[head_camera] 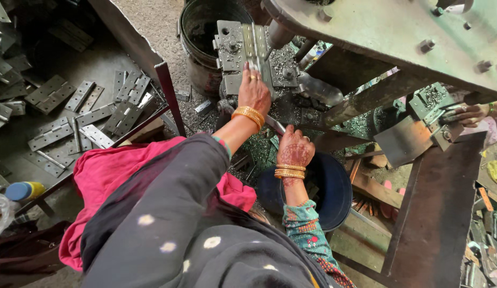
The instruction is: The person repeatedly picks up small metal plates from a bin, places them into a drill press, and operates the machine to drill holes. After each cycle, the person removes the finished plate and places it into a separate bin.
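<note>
While the left hand (254, 90) lies flat with its fingers stretched forward, its fingertips press on a long metal hinge strip (255, 45) that sits on the die block (232, 53) of a press; the hand is open on the strip, not wrapped around it. This strip is pale grey steel, narrow, with a ridged knuckle running down its length, and it lies lengthwise across the middle of the block, pointing away from the person. Metal chips and shavings speckle the block around it.

Lower down, the right hand (295, 149) hangs with its fingers curled loosely downward above a dark blue tub (334, 186); I cannot tell whether it holds anything. Both wrists carry gold bangles.

Behind the block stands a black bucket (206, 32). To the left, a low tray (99, 58) is strewn with finished flat hinges (123, 114), some open, some folded. A heavy green press frame (398, 32) with bolts looms over the upper right and hides part of the work area behind it. At the far right another person's hand (470, 113) touches a second die block (432, 106). A pink cloth (109, 170) and dark dotted shawl (174, 234) fill the foreground and hide the floor beneath.
</note>
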